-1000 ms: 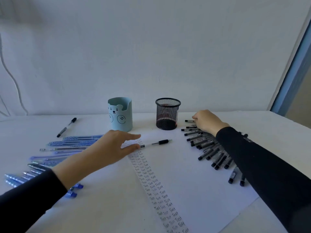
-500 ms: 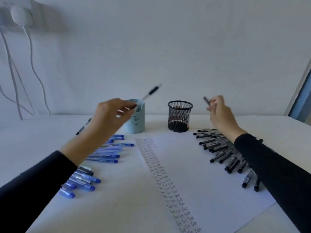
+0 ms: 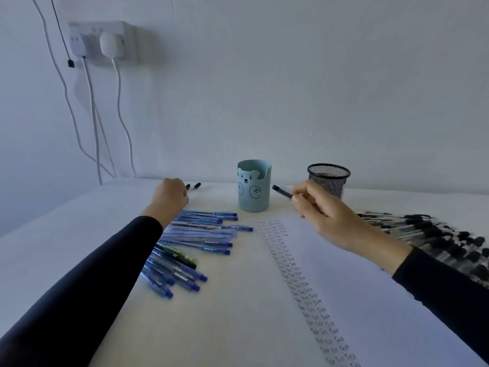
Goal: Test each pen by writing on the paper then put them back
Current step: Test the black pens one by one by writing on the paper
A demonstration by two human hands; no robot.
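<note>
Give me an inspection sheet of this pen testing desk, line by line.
Surface: white table, paper sheet with columns of "Test".
Job's things: blue pens laid left, black pens right, bear pen holder and mesh cup at back, lone pen far left.
Clutter: nothing seen.
Hands: left hand grips a dark-tipped pen; right hand pinches a single black pen.
Cables: white cables hang from wall socket behind the table.
Surroundings: plain white wall.

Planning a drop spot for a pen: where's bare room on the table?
Free: paper right of the Test column; strip left of it, nearer than the blue pens; table left of the left sleeve. Crowded: black pens, around bear cup and mesh cup.
</note>
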